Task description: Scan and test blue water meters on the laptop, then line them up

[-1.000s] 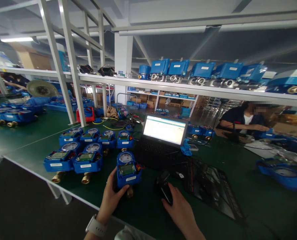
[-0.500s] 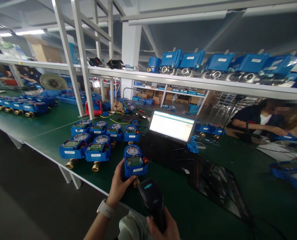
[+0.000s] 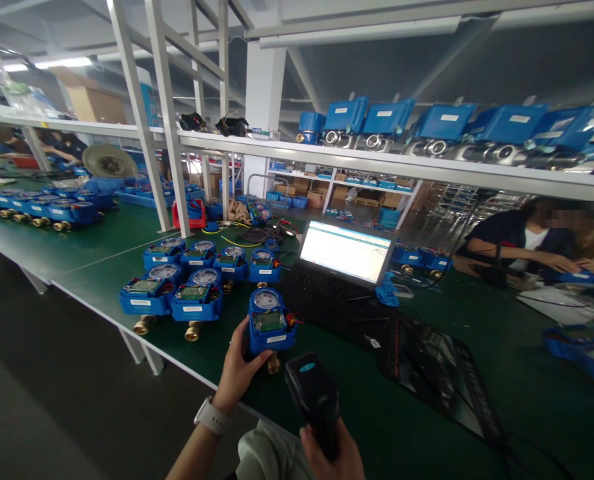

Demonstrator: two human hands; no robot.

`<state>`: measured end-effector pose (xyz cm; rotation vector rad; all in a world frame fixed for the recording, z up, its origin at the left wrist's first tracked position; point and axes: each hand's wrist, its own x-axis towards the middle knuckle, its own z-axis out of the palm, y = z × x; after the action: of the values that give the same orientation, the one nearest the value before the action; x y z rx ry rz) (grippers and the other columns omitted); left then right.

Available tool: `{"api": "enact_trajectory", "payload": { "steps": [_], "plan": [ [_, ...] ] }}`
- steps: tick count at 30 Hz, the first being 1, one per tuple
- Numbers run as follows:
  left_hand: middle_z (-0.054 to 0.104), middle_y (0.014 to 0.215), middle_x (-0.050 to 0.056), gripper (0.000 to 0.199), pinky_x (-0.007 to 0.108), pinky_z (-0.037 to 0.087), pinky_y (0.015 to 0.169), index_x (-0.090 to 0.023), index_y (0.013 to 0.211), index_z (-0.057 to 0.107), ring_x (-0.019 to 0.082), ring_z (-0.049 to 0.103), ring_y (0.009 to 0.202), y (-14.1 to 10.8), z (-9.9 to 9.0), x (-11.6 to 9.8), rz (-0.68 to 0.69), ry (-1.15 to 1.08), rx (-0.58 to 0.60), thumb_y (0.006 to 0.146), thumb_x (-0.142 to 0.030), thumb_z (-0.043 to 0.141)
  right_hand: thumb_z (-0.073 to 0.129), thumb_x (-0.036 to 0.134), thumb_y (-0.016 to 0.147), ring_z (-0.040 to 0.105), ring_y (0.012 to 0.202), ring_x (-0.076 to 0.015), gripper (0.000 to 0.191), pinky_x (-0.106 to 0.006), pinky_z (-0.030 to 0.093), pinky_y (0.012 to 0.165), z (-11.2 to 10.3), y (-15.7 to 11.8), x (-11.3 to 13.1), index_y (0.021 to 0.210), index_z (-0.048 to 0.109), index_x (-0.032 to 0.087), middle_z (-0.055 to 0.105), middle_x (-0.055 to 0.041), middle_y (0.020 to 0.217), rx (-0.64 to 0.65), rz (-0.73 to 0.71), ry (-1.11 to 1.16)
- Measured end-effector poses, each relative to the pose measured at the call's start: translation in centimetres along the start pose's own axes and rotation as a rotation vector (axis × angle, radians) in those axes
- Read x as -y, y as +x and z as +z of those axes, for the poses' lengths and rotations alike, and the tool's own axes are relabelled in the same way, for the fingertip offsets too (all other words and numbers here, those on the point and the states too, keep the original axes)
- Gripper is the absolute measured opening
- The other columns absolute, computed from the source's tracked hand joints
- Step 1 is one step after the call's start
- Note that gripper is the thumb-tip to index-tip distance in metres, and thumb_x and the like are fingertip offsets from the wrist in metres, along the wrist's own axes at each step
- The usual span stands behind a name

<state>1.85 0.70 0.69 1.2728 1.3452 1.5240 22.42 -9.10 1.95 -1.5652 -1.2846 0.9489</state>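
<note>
A blue water meter (image 3: pixel 271 327) with a round dial, a small display and a brass fitting stands on the green bench. My left hand (image 3: pixel 240 363) grips its left side and lower front, the thumb by the brass fitting. In my right hand (image 3: pixel 334 453) is a black barcode scanner (image 3: pixel 313 390), held by its handle. The scanner's head points toward the meter's labelled front, a short gap away. Several similar blue meters (image 3: pixel 197 293) stand in rows just to the left.
Behind the meter sits an open laptop (image 3: pixel 344 253) with a lit screen. A mouse lies on a dark mat (image 3: pixel 441 373) at right. Larger blue meters (image 3: pixel 387 120) line the shelf above. Across the bench a co-worker (image 3: pixel 517 240) handles blue parts.
The scanner in my right hand has moved slightly right and away from the meter, uncovering its brass fitting. My left hand keeps its hold on the meter.
</note>
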Motion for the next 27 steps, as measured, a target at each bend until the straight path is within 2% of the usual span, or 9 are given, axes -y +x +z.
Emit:
{"api": "enact_trajectory", "payload": {
  "steps": [3,6,11,15,18,20,22,25,27],
  "plan": [
    [0.049,0.144,0.014,0.084,0.053,0.042,0.111,-0.025,0.141,0.04,0.036,0.047,0.136,0.0,-0.1,-0.1,-0.008,0.019,-0.003,0.07,-0.046,0.08,0.053,0.059,0.082,0.069,0.087,-0.0265,0.058,-0.031,0.055,0.077,-2.3,1.9,0.5,0.115,0.065,0.012,0.073,-0.0128,0.097,0.038,-0.081,-0.12],
    [0.048,0.145,0.015,0.084,0.055,0.041,0.111,-0.024,0.14,0.041,0.037,0.045,0.137,0.0,-0.2,-0.3,-0.021,0.039,-0.012,0.069,-0.045,0.08,0.045,0.048,0.086,0.062,0.118,-0.0279,0.063,-0.037,0.051,0.097,-4.6,4.5,0.5,0.138,0.051,0.013,0.063,-0.0148,0.13,0.064,-0.152,-0.331],
    [0.046,0.147,0.015,0.084,0.055,0.042,0.112,-0.025,0.143,0.039,0.037,0.044,0.138,-0.1,-0.3,-0.1,-0.049,0.042,-0.002,0.072,-0.047,0.078,0.041,0.041,0.085,0.064,0.108,-0.0303,0.061,-0.046,0.05,0.098,-5.9,7.4,-0.7,0.138,0.053,0.012,0.067,-0.0158,0.118,0.044,-0.204,-0.646],
    [0.044,0.149,0.014,0.086,0.054,0.039,0.114,-0.025,0.144,0.038,0.037,0.043,0.139,0.0,-0.4,0.2,-0.064,0.065,-0.001,0.071,-0.048,0.078,0.042,0.054,0.089,0.059,0.119,-0.0304,0.063,-0.047,0.049,0.101,-7.4,8.7,-1.2,0.14,0.052,0.018,0.062,-0.0134,0.129,0.048,-0.212,-0.679],
    [0.043,0.149,0.015,0.088,0.056,0.037,0.114,-0.024,0.144,0.037,0.037,0.041,0.14,0.0,-0.4,0.1,-0.085,0.08,-0.006,0.07,-0.049,0.077,0.038,0.064,0.09,0.054,0.125,-0.0316,0.069,-0.05,0.047,0.103,-11.1,11.2,-1.9,0.143,0.048,0.02,0.058,-0.0132,0.135,-0.144,-0.258,-0.679],
    [0.044,0.149,0.015,0.087,0.055,0.037,0.115,-0.024,0.143,0.036,0.037,0.042,0.139,0.1,-0.3,0.0,-0.082,0.057,0.0,0.07,-0.05,0.077,0.036,0.066,0.089,0.055,0.121,-0.0351,0.071,-0.054,0.046,0.102,-14.5,13.4,-3.2,0.136,0.054,0.015,0.06,-0.0176,0.13,-0.347,-0.332,-0.74],
    [0.044,0.148,0.015,0.088,0.055,0.037,0.115,-0.024,0.143,0.035,0.036,0.044,0.138,0.1,-0.3,0.1,-0.072,0.034,0.009,0.071,-0.05,0.077,0.033,0.065,0.088,0.055,0.119,-0.0376,0.073,-0.056,0.044,0.104,-17.9,15.4,-5.2,0.129,0.057,0.009,0.061,-0.0219,0.125,-0.461,-0.422,-0.809],
    [0.044,0.148,0.015,0.089,0.055,0.039,0.114,-0.024,0.144,0.035,0.036,0.047,0.136,0.2,-0.4,0.5,-0.082,0.034,0.007,0.071,-0.052,0.077,0.034,0.067,0.086,0.057,0.117,-0.0391,0.072,-0.056,0.047,0.1,-21.1,17.1,-8.2,0.125,0.058,0.011,0.061,-0.0212,0.125,-0.469,-0.381,-0.873],
    [0.045,0.148,0.015,0.089,0.055,0.04,0.113,-0.025,0.144,0.035,0.037,0.046,0.137,0.2,-0.7,0.9,-0.101,0.046,0.003,0.071,-0.052,0.077,0.035,0.067,0.086,0.058,0.117,-0.0374,0.07,-0.053,0.05,0.096,-21.6,17.3,-9.5,0.127,0.057,0.014,0.06,-0.0183,0.128,-0.448,-0.325,-0.878]
  ]
}}
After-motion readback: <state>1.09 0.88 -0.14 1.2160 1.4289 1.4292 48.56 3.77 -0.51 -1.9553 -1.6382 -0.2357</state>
